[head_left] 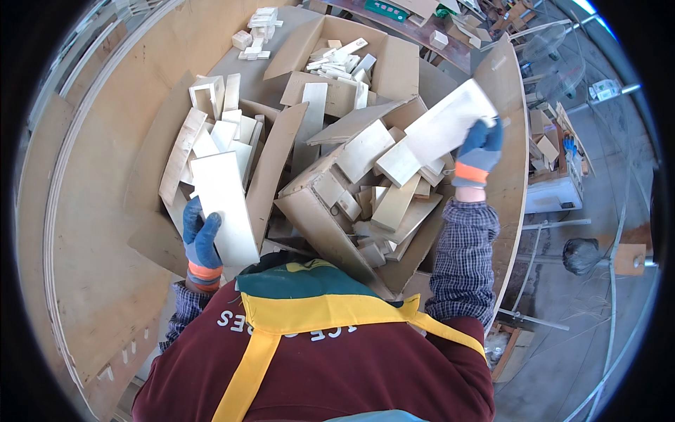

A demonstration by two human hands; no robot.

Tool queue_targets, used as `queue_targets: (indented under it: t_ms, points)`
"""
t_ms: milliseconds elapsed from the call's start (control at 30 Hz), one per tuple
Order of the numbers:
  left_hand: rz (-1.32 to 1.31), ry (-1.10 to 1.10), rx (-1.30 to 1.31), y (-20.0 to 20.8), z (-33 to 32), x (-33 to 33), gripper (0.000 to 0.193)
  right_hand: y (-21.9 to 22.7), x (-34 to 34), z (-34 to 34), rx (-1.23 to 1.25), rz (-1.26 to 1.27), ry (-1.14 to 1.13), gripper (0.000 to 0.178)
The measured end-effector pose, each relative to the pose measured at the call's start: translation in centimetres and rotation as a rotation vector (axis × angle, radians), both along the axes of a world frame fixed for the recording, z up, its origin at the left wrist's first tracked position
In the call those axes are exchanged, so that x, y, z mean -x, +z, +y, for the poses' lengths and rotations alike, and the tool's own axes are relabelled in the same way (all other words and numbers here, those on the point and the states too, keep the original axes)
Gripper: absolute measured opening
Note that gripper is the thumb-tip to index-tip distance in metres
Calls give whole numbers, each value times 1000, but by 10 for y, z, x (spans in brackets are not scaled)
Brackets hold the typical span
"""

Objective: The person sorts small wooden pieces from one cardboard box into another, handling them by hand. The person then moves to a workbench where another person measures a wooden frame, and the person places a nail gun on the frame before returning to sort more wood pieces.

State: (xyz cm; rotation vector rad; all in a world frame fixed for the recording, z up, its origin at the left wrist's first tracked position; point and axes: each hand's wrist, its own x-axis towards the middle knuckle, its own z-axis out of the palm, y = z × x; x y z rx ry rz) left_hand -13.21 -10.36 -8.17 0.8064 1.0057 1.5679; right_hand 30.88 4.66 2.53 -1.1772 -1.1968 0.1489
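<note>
My left hand (202, 238), in a blue and grey glove with an orange band, is closed on the edge of a pale flat wooden board (225, 207). That board stands tilted in front of the left cardboard box (275, 172), which is full of similar pale wood pieces. My right hand (481, 151), gloved alike, grips the right end of a wide pale board (450, 121). It hangs slanted over the right cardboard box (309, 211), where blocks and boards (397, 204) lie jumbled. The fingers of both hands are partly hidden.
Behind stands another open box (397, 67) with small wood offcuts (341, 62). A stack of pale pieces (261, 32) sits at the back left. Curved plywood walls (105, 211) enclose the boxes on both sides. Beyond the right wall are a black bag (581, 256) and a bin of scraps (555, 190).
</note>
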Motion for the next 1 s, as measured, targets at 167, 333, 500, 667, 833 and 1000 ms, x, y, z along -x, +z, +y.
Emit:
queue_targets:
  t_ms: [167, 333, 500, 667, 833, 1000]
  points:
    - [52, 74, -19, -5, -4, 17, 40, 60, 93, 10, -85, 462, 420, 22]
    - [109, 178, -108, -2, -5, 31, 46, 45, 151, 28, 266, 273, 707, 30]
    - [113, 264, -93, -8, -12, 44, 47, -19, 59, 57, 632, 68, 361, 32]
    - [85, 209, -12, -1, -11, 36, 40, -99, 34, 56, 1138, -954, 42, 91]
    - [193, 119, -43, 11, -6, 19, 44, -119, 46, 57, 1244, -877, 78, 97]
    - [138, 114, -23, 4, -4, 10, 42, -105, -1, 27, 929, 22, 564, 58]
